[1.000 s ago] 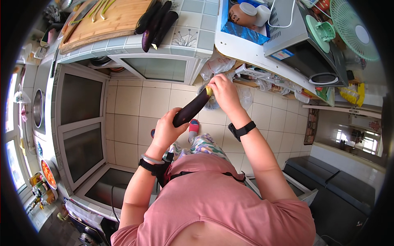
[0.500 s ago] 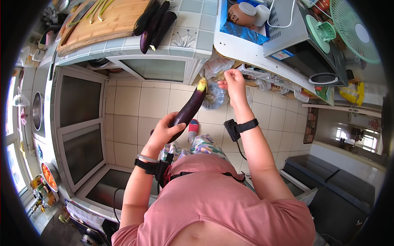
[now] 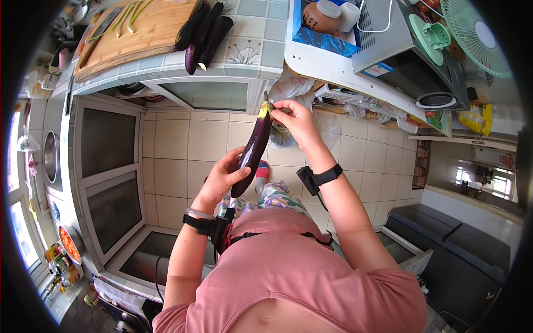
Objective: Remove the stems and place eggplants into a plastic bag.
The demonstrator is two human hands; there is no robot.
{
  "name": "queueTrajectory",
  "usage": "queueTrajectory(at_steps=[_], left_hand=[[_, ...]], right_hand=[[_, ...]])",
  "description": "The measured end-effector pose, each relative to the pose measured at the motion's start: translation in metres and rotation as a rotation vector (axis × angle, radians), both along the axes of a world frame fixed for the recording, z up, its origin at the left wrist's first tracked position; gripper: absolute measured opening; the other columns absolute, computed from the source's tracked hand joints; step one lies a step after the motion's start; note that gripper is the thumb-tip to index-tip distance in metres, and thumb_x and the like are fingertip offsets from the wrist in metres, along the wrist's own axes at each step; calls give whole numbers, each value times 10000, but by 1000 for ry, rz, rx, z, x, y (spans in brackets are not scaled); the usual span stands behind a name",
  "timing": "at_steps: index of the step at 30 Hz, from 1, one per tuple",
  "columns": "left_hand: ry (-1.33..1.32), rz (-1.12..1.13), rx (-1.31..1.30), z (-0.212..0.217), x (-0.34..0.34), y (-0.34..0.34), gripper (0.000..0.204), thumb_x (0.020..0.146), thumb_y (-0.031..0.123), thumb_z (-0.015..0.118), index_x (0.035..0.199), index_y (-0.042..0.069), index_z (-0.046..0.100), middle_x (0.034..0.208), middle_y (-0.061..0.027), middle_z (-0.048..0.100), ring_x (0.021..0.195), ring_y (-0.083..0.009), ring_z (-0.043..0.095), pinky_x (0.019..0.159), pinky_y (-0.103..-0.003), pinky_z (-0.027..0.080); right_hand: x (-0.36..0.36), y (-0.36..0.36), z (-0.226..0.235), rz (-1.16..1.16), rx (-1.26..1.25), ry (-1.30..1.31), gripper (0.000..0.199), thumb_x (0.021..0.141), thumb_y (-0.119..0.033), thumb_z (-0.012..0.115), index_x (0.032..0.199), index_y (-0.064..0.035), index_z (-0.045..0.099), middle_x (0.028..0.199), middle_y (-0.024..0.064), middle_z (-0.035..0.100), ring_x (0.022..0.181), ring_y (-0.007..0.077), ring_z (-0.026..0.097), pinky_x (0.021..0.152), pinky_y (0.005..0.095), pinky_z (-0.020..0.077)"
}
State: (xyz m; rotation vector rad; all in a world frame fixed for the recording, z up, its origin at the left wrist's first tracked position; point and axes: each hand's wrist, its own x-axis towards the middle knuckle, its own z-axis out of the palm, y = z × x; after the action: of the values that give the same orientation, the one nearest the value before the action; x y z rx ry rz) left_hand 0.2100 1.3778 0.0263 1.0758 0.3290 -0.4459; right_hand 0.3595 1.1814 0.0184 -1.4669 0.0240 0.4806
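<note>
Eggplant (image 3: 256, 141), long, glossy, dark purple, is held in air off the near right corner of the blue-and-white tiled bench (image 3: 256, 28), left bare hand (image 3: 225, 176) curled round its lower end, right bare hand (image 3: 295, 119), apart a moment ago, now pinching its yellow-green cap (image 3: 264, 109), so stem-end work seemingly resumes.
</note>
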Motion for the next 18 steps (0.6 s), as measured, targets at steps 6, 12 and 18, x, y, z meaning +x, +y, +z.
queueTrajectory(at_steps=[6,12,18], left_hand=[[6,-26,54,-2,-3,4,588,867,115,678,1391,6,434,1122,-67,615,1004,-138,572,910,-276,451],[12,-7,90,-3,-5,4,558,878,149,613,1385,-7,440,1152,-67,608,1039,-142,556,947,-270,419],[23,2,78,-2,-8,5,551,871,156,608,1373,-11,453,1172,-65,603,1050,-139,548,954,-270,411]], right_hand=[[-8,6,-5,-28,-583,-759,70,836,-60,680,856,-10,635,803,72,654,752,155,639,652,291,501],[2,0,-6,-127,-421,-416,54,843,-58,641,839,-4,633,754,76,659,638,131,615,619,270,496],[1,5,-4,-62,-84,-27,165,885,-147,680,957,-13,615,835,0,624,746,77,575,696,231,470]])
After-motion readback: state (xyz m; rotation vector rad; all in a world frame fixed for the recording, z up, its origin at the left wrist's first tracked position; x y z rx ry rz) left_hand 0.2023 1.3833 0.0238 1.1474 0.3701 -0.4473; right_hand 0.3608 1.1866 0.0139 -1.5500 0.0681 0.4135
